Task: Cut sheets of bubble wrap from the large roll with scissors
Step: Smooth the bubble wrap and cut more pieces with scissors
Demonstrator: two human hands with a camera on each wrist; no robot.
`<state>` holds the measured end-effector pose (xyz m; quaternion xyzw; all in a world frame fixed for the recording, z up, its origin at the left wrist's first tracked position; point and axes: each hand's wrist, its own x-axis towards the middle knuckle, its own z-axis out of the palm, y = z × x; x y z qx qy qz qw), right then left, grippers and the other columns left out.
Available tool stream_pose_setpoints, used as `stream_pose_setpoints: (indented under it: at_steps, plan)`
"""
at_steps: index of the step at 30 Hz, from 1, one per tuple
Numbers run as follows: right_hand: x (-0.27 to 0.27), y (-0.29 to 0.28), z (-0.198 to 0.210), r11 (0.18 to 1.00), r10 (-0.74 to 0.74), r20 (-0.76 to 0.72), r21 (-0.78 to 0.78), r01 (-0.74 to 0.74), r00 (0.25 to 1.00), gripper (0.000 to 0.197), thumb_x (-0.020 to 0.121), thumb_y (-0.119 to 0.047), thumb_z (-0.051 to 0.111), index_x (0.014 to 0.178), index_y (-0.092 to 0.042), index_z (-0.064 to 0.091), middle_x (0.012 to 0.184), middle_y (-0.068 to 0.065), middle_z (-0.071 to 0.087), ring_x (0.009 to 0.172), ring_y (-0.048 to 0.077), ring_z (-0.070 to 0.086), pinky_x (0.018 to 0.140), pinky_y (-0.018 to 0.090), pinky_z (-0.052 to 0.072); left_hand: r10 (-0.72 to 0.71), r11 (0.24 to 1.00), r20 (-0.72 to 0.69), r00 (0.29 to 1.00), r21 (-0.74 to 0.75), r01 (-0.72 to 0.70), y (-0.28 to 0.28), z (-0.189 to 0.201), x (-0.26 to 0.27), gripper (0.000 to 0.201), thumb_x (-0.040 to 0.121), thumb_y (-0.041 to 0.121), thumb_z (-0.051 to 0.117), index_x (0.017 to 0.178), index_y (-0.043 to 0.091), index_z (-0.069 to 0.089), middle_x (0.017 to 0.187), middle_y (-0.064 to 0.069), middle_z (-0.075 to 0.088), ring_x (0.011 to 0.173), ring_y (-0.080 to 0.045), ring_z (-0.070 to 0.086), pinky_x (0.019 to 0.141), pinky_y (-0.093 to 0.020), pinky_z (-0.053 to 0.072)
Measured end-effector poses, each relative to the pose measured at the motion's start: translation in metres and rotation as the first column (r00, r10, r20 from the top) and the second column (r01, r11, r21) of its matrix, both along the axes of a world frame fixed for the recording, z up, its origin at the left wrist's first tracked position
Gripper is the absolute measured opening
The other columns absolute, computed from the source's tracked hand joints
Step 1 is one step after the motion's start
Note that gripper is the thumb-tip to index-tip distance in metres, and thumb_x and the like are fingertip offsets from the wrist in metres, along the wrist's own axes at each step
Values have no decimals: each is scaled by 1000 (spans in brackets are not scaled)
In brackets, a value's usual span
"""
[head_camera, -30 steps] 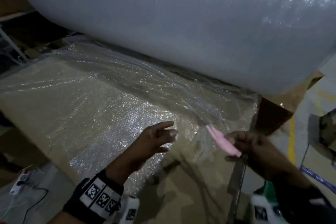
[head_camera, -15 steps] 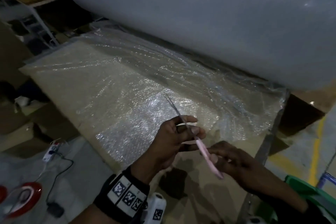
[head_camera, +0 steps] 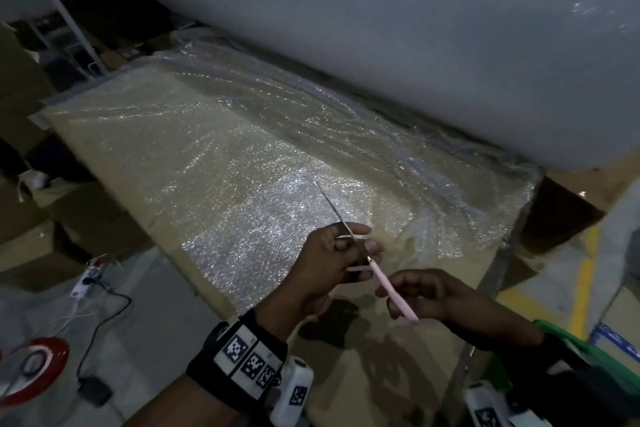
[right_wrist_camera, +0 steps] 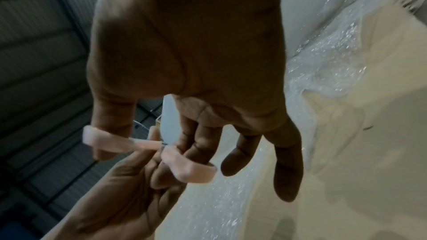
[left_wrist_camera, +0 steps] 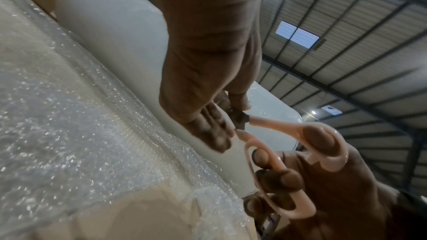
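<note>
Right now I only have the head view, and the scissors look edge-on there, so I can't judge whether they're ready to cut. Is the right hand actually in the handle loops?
Observer: Yes. The left wrist view shows the right hand with its thumb through one pink loop of the scissors.
Operator: And the other loop?
Observer: Its fingers are curled through the larger loop.
Operator: What is the left hand doing?
Observer: The left hand pinches the metal just ahead of the pivot.
</note>
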<state>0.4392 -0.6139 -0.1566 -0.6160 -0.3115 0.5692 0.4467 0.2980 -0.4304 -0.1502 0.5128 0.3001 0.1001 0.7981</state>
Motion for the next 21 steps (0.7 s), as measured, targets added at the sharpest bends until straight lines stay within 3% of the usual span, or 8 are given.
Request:
stream_pose_setpoints:
  at_steps: [3, 5, 7, 10, 13, 16, 19, 21]
  plan:
    - [26, -2, -4, 1000, 8, -42, -17, -8, 999, 43, 84, -19, 77, 121, 3, 70, 98, 9, 72, 92, 18, 66, 80, 27, 51, -31, 976, -81, 996, 212, 48, 7, -13, 14, 28, 98, 32, 74, 119, 14, 70, 108, -14, 79, 97, -30, 77, 82, -40, 58]
    - [49, -7, -10, 998, 7, -137, -64, -16, 990, 55, 83, -27, 83, 125, 5, 66, 99, 12, 67, 86, 17, 62, 75, 25, 51, -15, 891, -132, 991, 448, 73, 20, -31, 21, 42, 92, 58, 71, 114, 23, 75, 105, -2, 80, 101, -24, 75, 89, -43, 58]
    - [70, -14, -17, 994, 21, -232, -95, -44, 972, 58, 86, -26, 82, 129, 7, 61, 102, 18, 61, 84, 21, 58, 75, 31, 50, 6, 741, -209, 978, 657, 136, 36, -48, 27, 57, 87, 70, 61, 123, 28, 73, 117, 7, 77, 108, -12, 72, 100, -42, 57]
    - [87, -26, -27, 986, 102, -293, -99, -136, 951, 38, 93, -19, 75, 121, 5, 65, 99, 19, 60, 85, 28, 57, 73, 32, 53, -13, 419, -394, 919, 833, 362, 57, -72, 38, 64, 97, 65, 52, 150, 28, 54, 154, -1, 56, 137, -23, 56, 112, -42, 45]
    - [99, -31, -33, 966, 167, -230, -156, -205, 959, 43, 91, -29, 81, 119, 1, 69, 99, 19, 65, 85, 29, 63, 76, 35, 51, -50, 189, -578, 815, 796, 576, 66, -92, 48, 72, 106, 61, 42, 166, 25, 24, 176, -9, 11, 163, -27, 7, 126, -56, 18]
    - [114, -30, -33, 952, 225, -204, -164, -260, 953, 57, 88, -34, 83, 119, 8, 61, 103, 24, 60, 87, 28, 64, 80, 35, 54, -80, 178, -727, 682, 662, 728, 64, -108, 48, 79, 107, 65, 29, 168, 29, -7, 172, -9, -27, 158, -30, -27, 122, -67, -10]
    - [124, -27, -33, 932, 294, -196, -157, -326, 935, 47, 88, -39, 83, 100, 4, 66, 106, 29, 54, 93, 31, 53, 84, 41, 47, -40, 89, -780, 625, 620, 779, 60, -121, 45, 76, 107, 66, 17, 166, 31, -15, 169, -14, -33, 155, -33, -34, 119, -73, -14]
    - [127, -22, -31, 913, 335, -184, -177, -367, 924, 34, 87, -44, 82, 91, -11, 74, 101, 23, 58, 93, 30, 51, 85, 43, 42, -30, 59, -787, 616, 614, 787, 62, -125, 44, 74, 107, 67, 14, 165, 32, -16, 169, -14, -33, 155, -33, -32, 119, -73, -13]
